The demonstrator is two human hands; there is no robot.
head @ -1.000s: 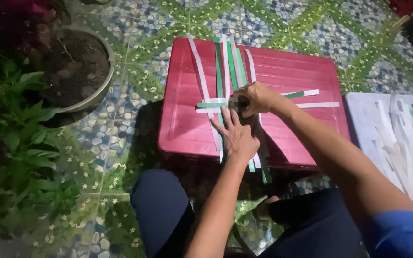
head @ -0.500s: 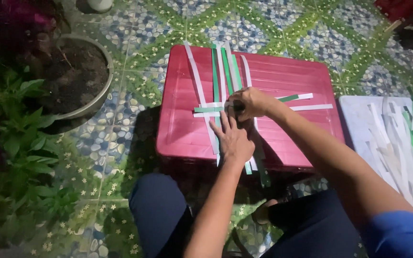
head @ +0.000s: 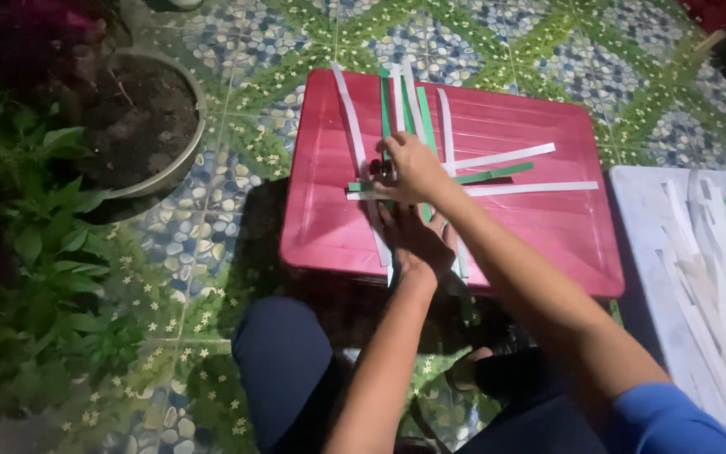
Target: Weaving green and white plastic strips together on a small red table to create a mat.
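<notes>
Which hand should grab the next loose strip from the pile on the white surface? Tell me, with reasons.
Right, most likely. The right hand sits on the woven strips on the red lid, on the side nearer the strip pile. The left hand lies flat, pinning the weave.

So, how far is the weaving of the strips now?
Early stage. Done: several white and green paper strips lie lengthwise on the red plastic lid, three crossing strips laid over them. In hand: right hand works the crossing, left hand presses the ends. Left: most loose strips unused.
</notes>
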